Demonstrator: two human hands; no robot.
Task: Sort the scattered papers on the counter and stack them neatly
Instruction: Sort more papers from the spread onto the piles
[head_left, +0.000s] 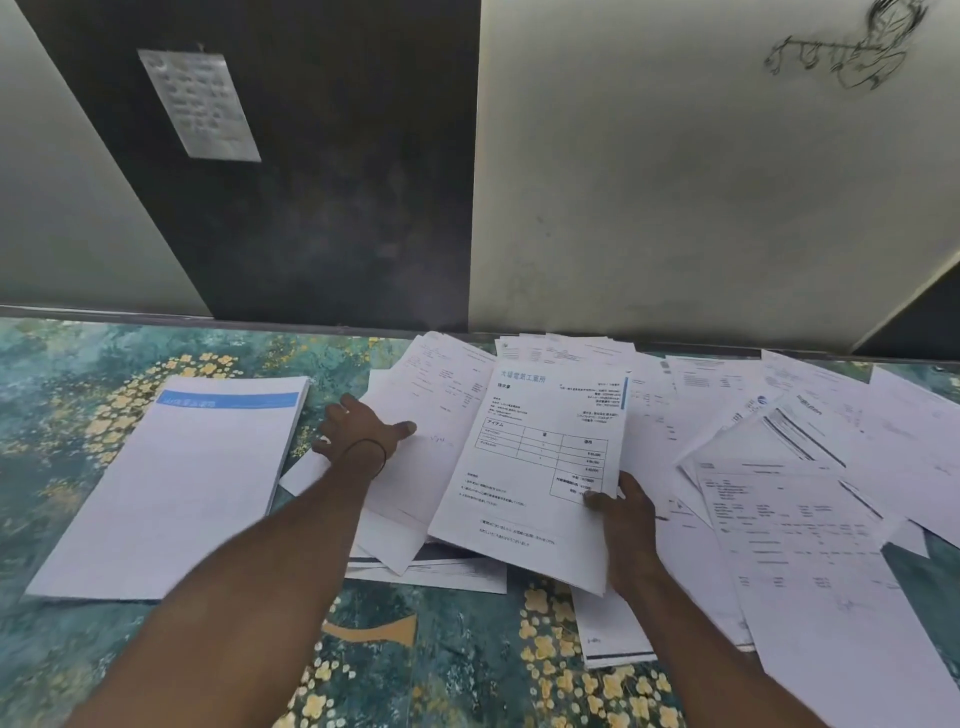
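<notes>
Papers half sorted on the counter (78, 364).
Right hand (626, 514) pinches an invoice sheaf (540, 467); left hand (361, 434) rests, seemingly flat, on loose sheets (436, 395). Neat stack (171, 483) at 9 o'clock, scattered papers (805, 493) at 3.

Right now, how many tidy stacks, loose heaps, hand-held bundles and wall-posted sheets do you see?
Tidy stack: 1
Loose heap: 1 (its sheets overlap too much to count)
Held bundle, in right hand: 1
Wall sheet: 1
Total: 4
</notes>
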